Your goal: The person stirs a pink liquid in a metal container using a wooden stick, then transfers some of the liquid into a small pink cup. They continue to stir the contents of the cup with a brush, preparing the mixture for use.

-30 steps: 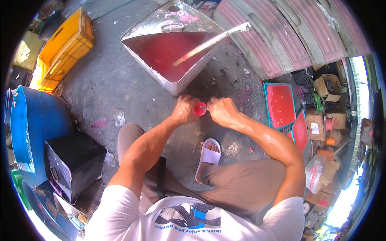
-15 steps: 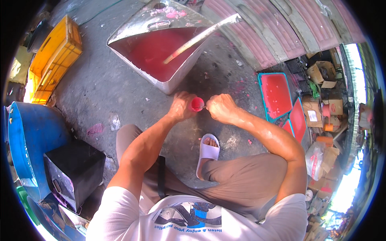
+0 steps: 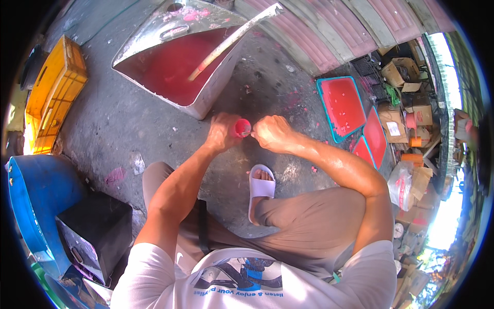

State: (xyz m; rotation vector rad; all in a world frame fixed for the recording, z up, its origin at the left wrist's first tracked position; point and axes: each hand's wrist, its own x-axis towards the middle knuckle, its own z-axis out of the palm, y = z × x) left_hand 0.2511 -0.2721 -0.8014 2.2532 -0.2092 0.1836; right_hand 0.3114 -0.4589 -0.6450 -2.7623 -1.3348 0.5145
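Observation:
A small red cup (image 3: 242,126) is gripped by my left hand (image 3: 222,132), its round mouth facing up toward me. My right hand (image 3: 272,134) is closed beside the cup, pinching a thin tool (image 3: 249,134) whose end reaches to the cup's rim. Too little of that tool shows to name its kind. Just beyond my hands stands a large metal container (image 3: 203,100) with thick red liquid (image 3: 172,69) in it. A long pale stick (image 3: 231,44), stained red at its lower end, leans in that liquid.
Blue-rimmed trays (image 3: 335,110) with red contents lie on the floor at right, near cardboard boxes (image 3: 404,74). Ridged panels (image 3: 334,36) stand at the back right. A yellow crate (image 3: 56,87), a blue barrel (image 3: 43,190) and a black box (image 3: 95,232) line the left.
The view has shifted, so the metal container sits farther left in it. Both hands keep their hold, and the tool's end shows slightly more inside the cup's mouth.

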